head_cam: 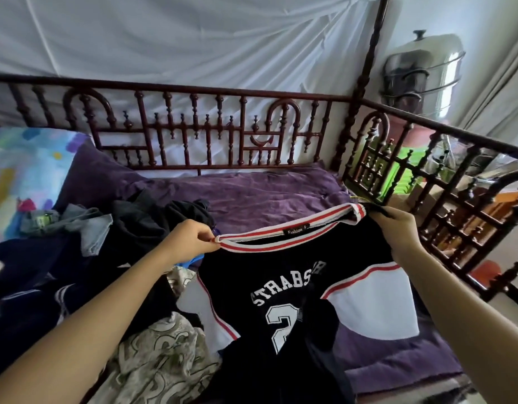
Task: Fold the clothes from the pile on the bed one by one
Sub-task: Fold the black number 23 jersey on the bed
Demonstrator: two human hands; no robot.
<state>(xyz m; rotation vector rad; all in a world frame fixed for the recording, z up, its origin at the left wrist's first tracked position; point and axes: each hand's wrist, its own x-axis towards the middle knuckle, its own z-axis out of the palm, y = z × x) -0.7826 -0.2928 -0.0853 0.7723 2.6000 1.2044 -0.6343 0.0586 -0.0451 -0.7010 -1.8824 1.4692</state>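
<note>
- The black jersey (284, 287) hangs in front of you, unfolded, above the purple bed sheet (266, 196).
- Your left hand (190, 239) pinches its striped collar (281, 239); your right hand (397, 228) grips its other shoulder.
- Left of the jersey, the pile (77, 258) waits; I judge most folding is left.

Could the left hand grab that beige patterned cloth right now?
Probably not yet: the left hand pinches the jersey collar. The beige patterned cloth lies uncovered under that arm, so after letting go the way looks free.
</note>
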